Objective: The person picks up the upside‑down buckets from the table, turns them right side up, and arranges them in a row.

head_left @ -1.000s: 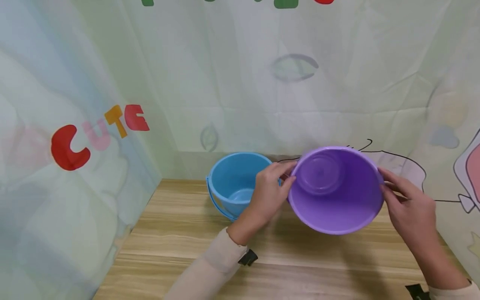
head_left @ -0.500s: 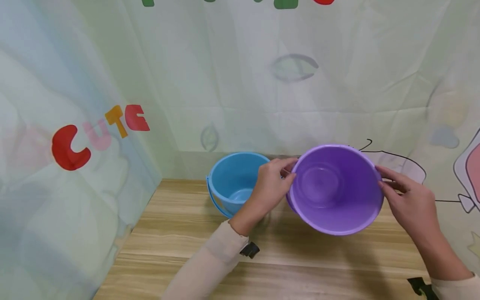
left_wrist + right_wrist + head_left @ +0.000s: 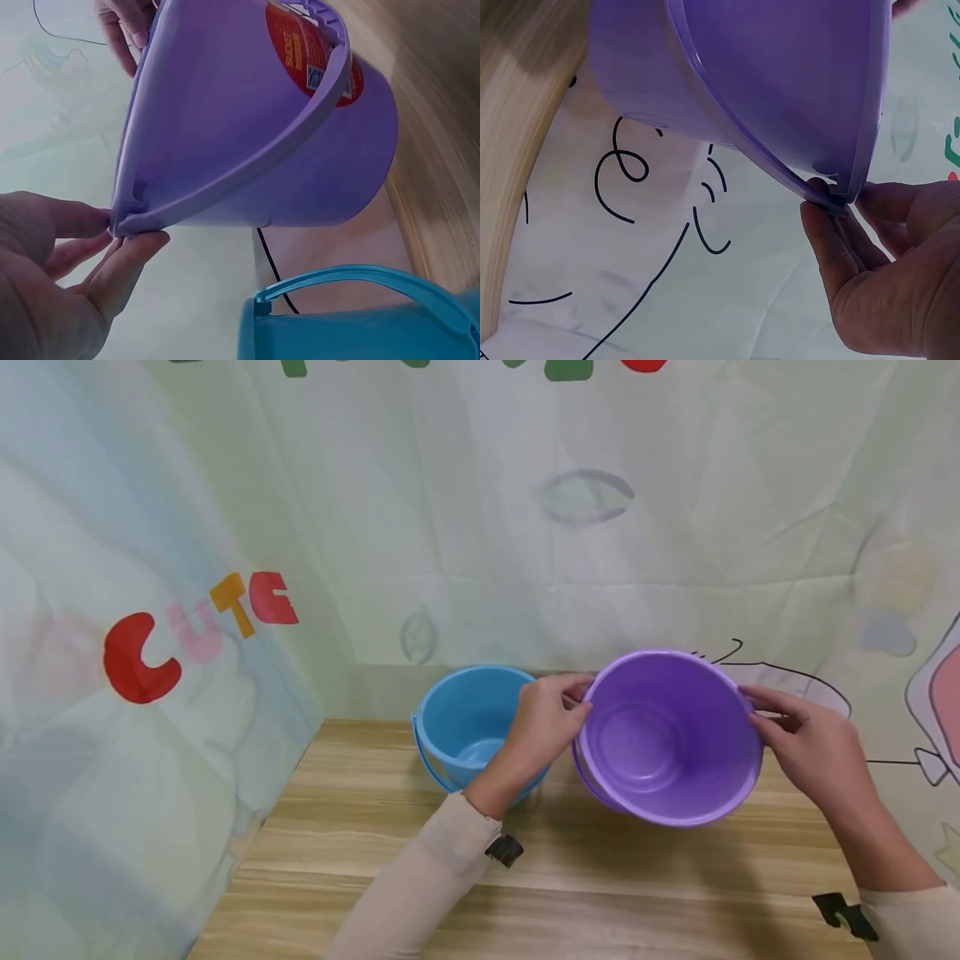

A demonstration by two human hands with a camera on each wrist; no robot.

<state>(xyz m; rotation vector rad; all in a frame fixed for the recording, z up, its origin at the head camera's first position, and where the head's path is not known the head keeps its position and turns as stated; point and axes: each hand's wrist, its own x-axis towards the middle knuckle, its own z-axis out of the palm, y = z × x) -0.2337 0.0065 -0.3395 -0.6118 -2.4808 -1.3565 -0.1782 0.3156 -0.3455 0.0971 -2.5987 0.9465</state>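
A purple bucket (image 3: pixel 690 735) is held tilted above the table, its mouth toward the head camera and nothing visible inside. My left hand (image 3: pixel 546 718) pinches its rim on the left, where the handle (image 3: pixel 262 161) joins. On the opposite side my right hand (image 3: pixel 813 747) pinches the rim at the other handle joint, seen closely in the right wrist view. A red sticker (image 3: pixel 300 49) shows on the bucket's outer wall in the left wrist view. Behind my left wrist a light blue bucket (image 3: pixel 457 718) stands upright on the table, partly hidden by that hand.
The wood-grain table (image 3: pixel 360 860) ends at a pale printed curtain (image 3: pixel 450 527) at the back. Another curtain (image 3: pixel 150 777) with coloured letters borders the left side. The blue bucket's handle (image 3: pixel 427 764) hangs down at its left.
The purple bucket has tipped, so its round bottom appears lower and more central within the mouth. Both hands keep their pinch; the right hand has shifted slightly left. The blue bucket has stayed put.
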